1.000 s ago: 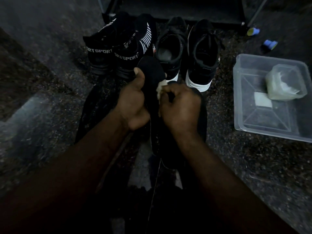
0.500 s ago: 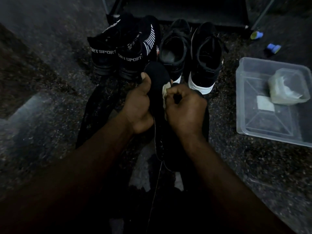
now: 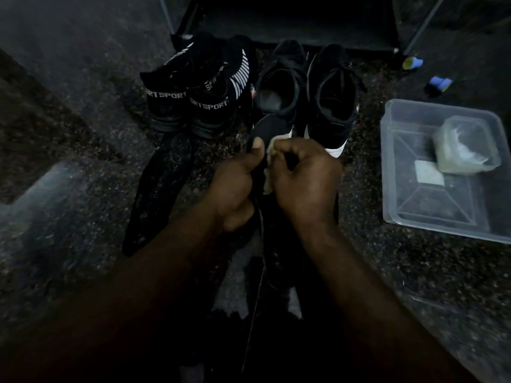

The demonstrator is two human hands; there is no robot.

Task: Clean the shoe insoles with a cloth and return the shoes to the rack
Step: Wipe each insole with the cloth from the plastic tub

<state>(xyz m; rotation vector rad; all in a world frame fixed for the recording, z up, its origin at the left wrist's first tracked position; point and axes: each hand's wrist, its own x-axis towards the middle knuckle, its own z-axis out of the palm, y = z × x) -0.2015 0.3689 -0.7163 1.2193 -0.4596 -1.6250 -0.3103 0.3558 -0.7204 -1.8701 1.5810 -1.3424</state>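
Left hand: grip pinches the insole; thumb lies flat on its upper face, fingers curl behind it.
Right hand: grip curled tight round a pale cloth, which is bunched in the fist and pressed against the insole.
Insole: black, held above the floor, rounded end pointing away from the person, just in front of the laced shoes.
Laced shoes: black pair with white soles, side by side, heels toward the person.
Sport shoes: black pair, left of the laced pair, touching each other.
Rack: dark, directly behind both pairs.
Tray: clear plastic, on the floor to the right, well apart from the hands; holds a small tub and a white square.
Dark strip: lies flat on the floor, left of the hands; its kind cannot be told.
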